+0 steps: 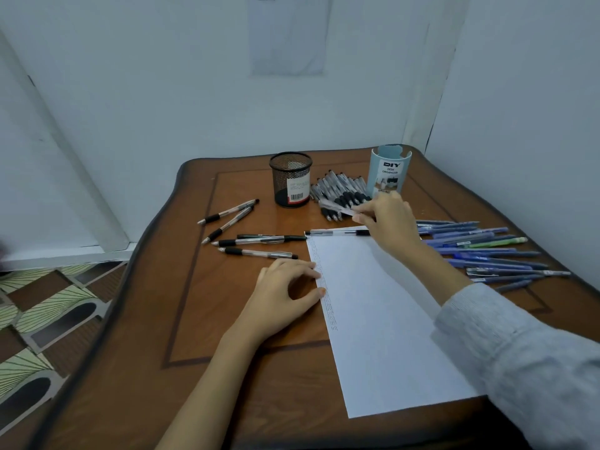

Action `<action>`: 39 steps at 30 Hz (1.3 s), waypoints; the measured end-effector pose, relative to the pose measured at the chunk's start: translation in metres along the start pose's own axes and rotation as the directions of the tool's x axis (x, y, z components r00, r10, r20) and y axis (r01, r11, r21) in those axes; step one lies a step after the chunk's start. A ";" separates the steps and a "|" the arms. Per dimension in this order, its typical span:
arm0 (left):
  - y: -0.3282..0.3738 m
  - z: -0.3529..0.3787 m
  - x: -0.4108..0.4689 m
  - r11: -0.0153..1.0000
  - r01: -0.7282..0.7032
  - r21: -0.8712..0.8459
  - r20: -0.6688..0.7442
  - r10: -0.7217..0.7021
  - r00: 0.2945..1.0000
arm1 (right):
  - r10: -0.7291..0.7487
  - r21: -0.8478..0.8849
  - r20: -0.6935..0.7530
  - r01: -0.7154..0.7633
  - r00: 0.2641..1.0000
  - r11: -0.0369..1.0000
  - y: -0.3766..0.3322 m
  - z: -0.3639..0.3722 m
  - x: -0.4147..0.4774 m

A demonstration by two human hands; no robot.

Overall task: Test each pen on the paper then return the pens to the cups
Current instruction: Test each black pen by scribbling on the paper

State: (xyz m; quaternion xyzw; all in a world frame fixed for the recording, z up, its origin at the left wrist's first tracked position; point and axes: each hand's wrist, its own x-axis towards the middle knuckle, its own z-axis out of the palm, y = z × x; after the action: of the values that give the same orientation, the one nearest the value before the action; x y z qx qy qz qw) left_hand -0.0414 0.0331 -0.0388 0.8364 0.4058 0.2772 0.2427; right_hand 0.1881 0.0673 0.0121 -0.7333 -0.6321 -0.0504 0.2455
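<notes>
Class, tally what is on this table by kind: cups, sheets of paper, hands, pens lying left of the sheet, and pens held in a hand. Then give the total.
Cups: 2, mesh cup and blue cup
Sheets of paper: 1
Hands: 2, left hand and right hand
Pens left of the sheet: 5
Pens held: 1, held pen, right hand
Total: 11

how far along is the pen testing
Done: test marks line the left edge of the paper. In hand: the right hand pinches a pen from the black pile; the left hand steadies the paper. Left, likely: the blue pens, and the mesh cup shows no pens.
</notes>
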 end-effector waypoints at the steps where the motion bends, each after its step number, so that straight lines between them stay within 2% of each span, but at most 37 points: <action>1: 0.000 0.000 0.000 1.000 0.003 0.000 0.002 -0.003 1.000 | -0.006 -0.033 0.018 0.007 1.000 0.999 0.000 0.005 0.005; 4: -0.002 0.001 -0.001 1.000 -0.002 0.001 -0.007 0.002 1.000 | -0.034 0.008 0.032 0.034 0.999 0.999 0.001 0.019 0.010; 10: -0.003 0.001 0.001 1.000 0.004 -0.004 -0.010 -0.004 1.000 | -0.093 0.206 0.106 0.070 0.990 0.976 0.011 0.028 0.011; 13: -0.004 0.002 0.001 1.000 0.009 -0.011 -0.013 -0.010 1.000 | -0.131 0.248 0.090 0.105 0.987 0.963 0.015 0.030 0.010; 22: -0.004 0.001 0.001 0.999 0.017 -0.027 -0.017 -0.017 1.000 | -0.113 0.127 -0.002 0.112 0.994 0.986 0.007 0.043 0.016; 26: -0.003 0.001 0.001 0.999 0.016 -0.029 -0.017 -0.017 1.000 | -0.186 0.192 -0.028 0.188 0.982 0.963 -0.008 0.050 0.018; 28: -0.002 0.001 0.001 1.000 0.020 -0.023 -0.021 -0.020 1.000 | -0.235 0.297 0.014 0.220 0.972 0.929 -0.021 0.051 0.019; 31: -0.002 0.001 0.000 1.000 0.009 -0.021 -0.034 -0.010 0.999 | -0.313 0.417 0.153 0.226 0.938 0.880 -0.039 0.053 0.022; 35: -0.002 0.001 0.001 1.000 0.007 -0.011 -0.026 -0.007 1.000 | -0.373 0.306 0.271 0.288 0.887 0.907 -0.052 0.060 0.021; 39: -0.004 0.001 0.002 1.000 0.009 -0.016 -0.020 -0.009 1.000 | -0.387 0.247 0.244 0.329 0.889 0.911 -0.054 0.057 0.016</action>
State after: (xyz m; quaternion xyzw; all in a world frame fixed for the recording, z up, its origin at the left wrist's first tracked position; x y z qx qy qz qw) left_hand -0.0416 0.0367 -0.0414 0.8299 0.4096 0.2877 0.2464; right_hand 0.1259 0.1100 -0.0155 -0.5746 -0.7875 0.0757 0.2095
